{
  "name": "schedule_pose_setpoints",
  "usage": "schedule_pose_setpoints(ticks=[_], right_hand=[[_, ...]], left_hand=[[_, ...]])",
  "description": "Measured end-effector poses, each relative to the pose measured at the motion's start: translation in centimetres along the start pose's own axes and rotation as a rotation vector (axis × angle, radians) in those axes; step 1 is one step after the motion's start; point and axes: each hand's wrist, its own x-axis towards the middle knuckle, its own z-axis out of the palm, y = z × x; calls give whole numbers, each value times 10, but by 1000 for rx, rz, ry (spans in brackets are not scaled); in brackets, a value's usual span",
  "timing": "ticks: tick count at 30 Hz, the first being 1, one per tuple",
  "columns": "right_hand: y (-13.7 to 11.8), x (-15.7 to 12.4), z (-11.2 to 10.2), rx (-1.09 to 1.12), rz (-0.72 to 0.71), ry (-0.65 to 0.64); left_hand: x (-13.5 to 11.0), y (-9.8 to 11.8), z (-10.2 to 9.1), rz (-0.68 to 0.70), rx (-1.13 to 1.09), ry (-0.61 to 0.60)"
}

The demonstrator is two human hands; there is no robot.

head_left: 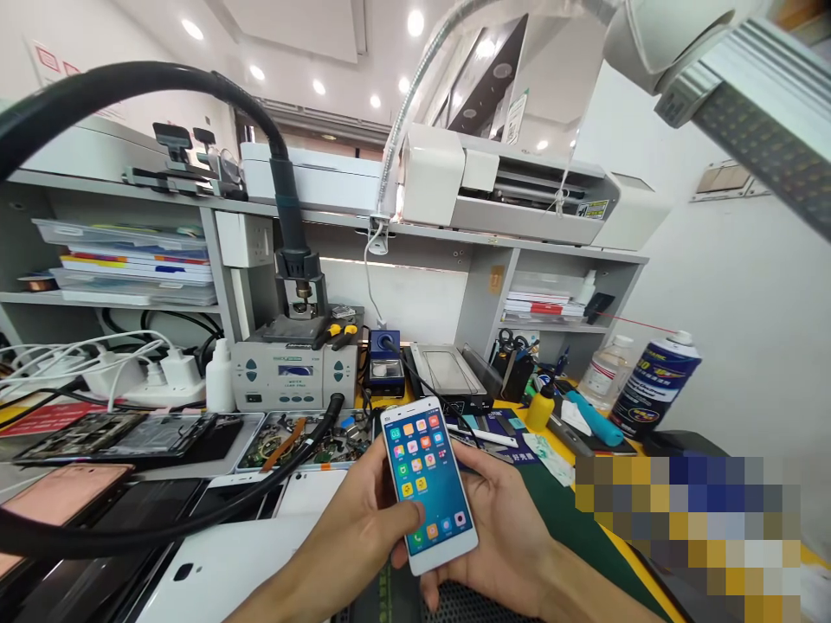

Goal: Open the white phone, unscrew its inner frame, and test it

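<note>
A white smartphone (428, 480) with a lit home screen full of app icons is held upright over the bench. My left hand (354, 528) wraps its left edge, thumb resting on the lower part of the screen. My right hand (506, 536) cradles the phone from behind and below, fingers curled round its right side and bottom edge.
A grey soldering station (295, 372) and black hose (195, 519) stand left of centre. Phone parts and back covers (221, 571) lie at left. A spray can (655, 385), bottles and tools stand at right. A white machine (512, 195) sits on the shelf.
</note>
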Motion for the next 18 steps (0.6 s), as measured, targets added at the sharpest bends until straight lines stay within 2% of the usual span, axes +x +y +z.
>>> schedule_pose_setpoints(ticks=[8,18], right_hand=[[-1,0,0,4,-55,23],[-3,-2,3,-74,-43,21]], left_hand=[[-1,-1,1,2,45,30],[-1,0,2,-42,2,54]])
